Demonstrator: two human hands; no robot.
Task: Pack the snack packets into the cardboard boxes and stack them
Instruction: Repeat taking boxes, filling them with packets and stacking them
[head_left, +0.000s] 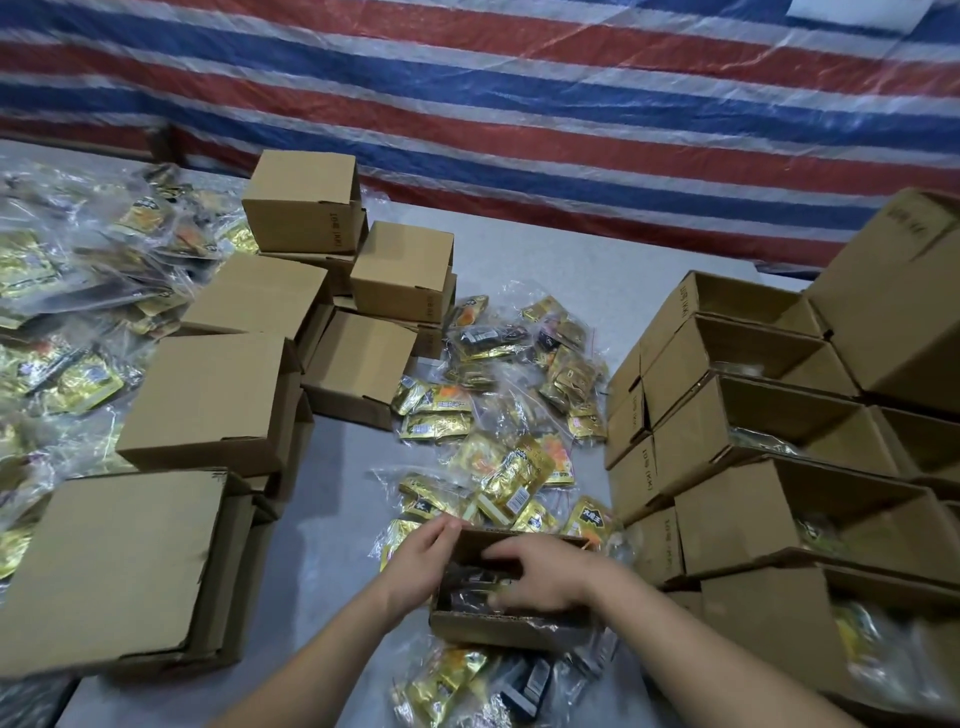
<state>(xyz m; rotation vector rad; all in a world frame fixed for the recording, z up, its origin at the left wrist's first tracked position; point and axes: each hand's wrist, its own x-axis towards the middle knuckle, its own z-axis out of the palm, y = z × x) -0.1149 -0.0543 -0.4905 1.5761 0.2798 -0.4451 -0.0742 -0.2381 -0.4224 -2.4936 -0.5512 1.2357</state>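
A small open cardboard box (511, 627) lies on the table near me, on top of loose snack packets. My left hand (423, 558) holds its left wall, fingers curled over the rim. My right hand (535, 571) reaches down into the box and presses on dark and gold packets inside; whether its fingers grip one is hidden. Gold snack packets in clear bags (511, 415) are scattered on the table beyond the box, and more (457, 686) lie under and in front of it.
Closed cardboard boxes (208, 400) stand in rows at the left. Open boxes holding packets are stacked at the right (769, 452). A large heap of bagged packets (67, 291) fills the far left. A striped tarpaulin (519, 104) hangs behind the table.
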